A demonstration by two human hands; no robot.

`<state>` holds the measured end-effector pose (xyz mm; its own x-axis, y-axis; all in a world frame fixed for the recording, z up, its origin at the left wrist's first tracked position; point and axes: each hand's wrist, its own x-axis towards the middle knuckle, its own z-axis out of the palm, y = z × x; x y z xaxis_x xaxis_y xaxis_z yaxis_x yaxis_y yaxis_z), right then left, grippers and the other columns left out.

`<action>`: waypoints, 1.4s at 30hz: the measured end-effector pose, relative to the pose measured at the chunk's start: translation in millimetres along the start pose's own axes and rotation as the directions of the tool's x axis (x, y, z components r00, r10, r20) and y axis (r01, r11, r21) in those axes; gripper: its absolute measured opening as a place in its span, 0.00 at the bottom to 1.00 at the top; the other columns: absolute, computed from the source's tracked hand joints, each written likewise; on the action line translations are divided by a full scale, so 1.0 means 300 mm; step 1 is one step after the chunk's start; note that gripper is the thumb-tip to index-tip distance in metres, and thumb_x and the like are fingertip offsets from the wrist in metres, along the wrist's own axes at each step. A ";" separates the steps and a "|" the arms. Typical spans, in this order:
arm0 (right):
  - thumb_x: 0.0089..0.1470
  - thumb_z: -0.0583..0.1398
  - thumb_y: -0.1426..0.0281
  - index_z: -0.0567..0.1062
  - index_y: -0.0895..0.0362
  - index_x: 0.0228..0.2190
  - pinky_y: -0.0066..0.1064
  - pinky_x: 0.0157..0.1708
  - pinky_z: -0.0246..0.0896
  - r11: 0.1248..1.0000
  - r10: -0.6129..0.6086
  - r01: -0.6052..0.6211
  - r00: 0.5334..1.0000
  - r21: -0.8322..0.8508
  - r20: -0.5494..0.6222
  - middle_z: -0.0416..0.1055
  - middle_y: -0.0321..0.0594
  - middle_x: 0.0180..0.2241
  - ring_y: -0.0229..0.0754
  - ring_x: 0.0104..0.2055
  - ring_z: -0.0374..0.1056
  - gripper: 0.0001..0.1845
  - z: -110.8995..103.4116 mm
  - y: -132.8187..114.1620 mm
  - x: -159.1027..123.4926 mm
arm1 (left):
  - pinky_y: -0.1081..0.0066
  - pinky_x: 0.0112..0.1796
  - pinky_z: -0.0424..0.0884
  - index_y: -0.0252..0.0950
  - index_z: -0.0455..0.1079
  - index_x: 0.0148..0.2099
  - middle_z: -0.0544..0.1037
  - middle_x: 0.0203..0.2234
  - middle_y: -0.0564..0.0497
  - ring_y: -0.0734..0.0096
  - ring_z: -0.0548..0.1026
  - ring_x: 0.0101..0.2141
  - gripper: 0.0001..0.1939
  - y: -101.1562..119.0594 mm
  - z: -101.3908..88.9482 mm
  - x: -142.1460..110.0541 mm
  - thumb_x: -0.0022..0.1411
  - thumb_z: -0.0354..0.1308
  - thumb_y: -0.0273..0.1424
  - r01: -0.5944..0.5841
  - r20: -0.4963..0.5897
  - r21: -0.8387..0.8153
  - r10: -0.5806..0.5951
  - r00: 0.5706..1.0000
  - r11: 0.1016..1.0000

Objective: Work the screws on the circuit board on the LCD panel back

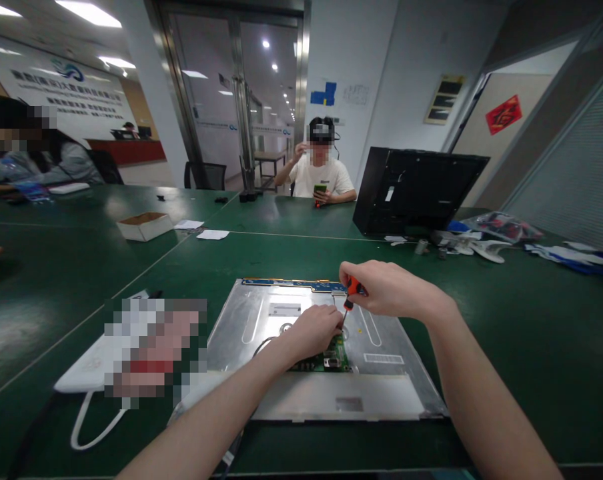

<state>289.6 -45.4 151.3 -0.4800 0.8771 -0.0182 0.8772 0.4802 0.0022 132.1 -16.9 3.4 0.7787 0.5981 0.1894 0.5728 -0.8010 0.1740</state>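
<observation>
A silver metal display panel lies back side up on the green table in front of me. A small green circuit board sits on its middle. My right hand is closed round an orange-handled screwdriver, with the shaft pointing down at the board. My left hand rests on the panel with fingers curled beside the screwdriver tip, partly covering the board. What the left fingers pinch, if anything, is hidden.
A white pad with a cord lies to the left of the panel. A black monitor shell stands at the back right, with parts and bags beside it. A cardboard box sits at the far left. One person sits opposite; another person sits at the left.
</observation>
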 end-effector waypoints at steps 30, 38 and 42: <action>0.55 0.58 0.63 0.71 0.53 0.35 0.28 0.25 0.46 0.991 0.046 -0.048 0.999 -0.127 -0.016 0.74 0.39 0.30 0.41 0.31 0.68 0.08 0.004 -0.004 0.011 | 0.68 0.35 0.66 0.35 0.70 0.37 0.76 0.35 0.48 0.64 0.74 0.37 0.03 -0.003 0.002 -0.001 0.64 0.55 0.28 -0.023 -0.022 0.011 0.023 0.999 1.000; 0.55 0.57 0.66 0.70 0.53 0.37 0.29 0.25 0.48 0.994 0.030 -0.030 1.000 -0.101 -0.005 0.74 0.40 0.32 0.42 0.32 0.69 0.07 -0.005 -0.010 0.006 | 0.69 0.36 0.66 0.35 0.69 0.38 0.76 0.35 0.48 0.64 0.74 0.37 0.03 0.000 -0.004 -0.001 0.64 0.55 0.28 -0.010 -0.001 0.013 0.010 1.000 1.000; 0.55 0.57 0.66 0.70 0.53 0.37 0.28 0.25 0.47 0.994 0.033 -0.033 0.999 -0.102 -0.007 0.75 0.39 0.32 0.42 0.32 0.69 0.07 -0.006 -0.009 0.006 | 0.69 0.37 0.66 0.35 0.69 0.38 0.75 0.36 0.48 0.64 0.73 0.38 0.02 -0.003 0.003 0.000 0.64 0.56 0.28 -0.013 -0.006 0.001 0.013 1.000 1.000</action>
<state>286.4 -45.1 153.0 -0.4512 0.8924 -0.0115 0.8870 0.4498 0.1046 131.9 -16.2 2.3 0.7844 0.5881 0.1971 0.5632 -0.8084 0.1711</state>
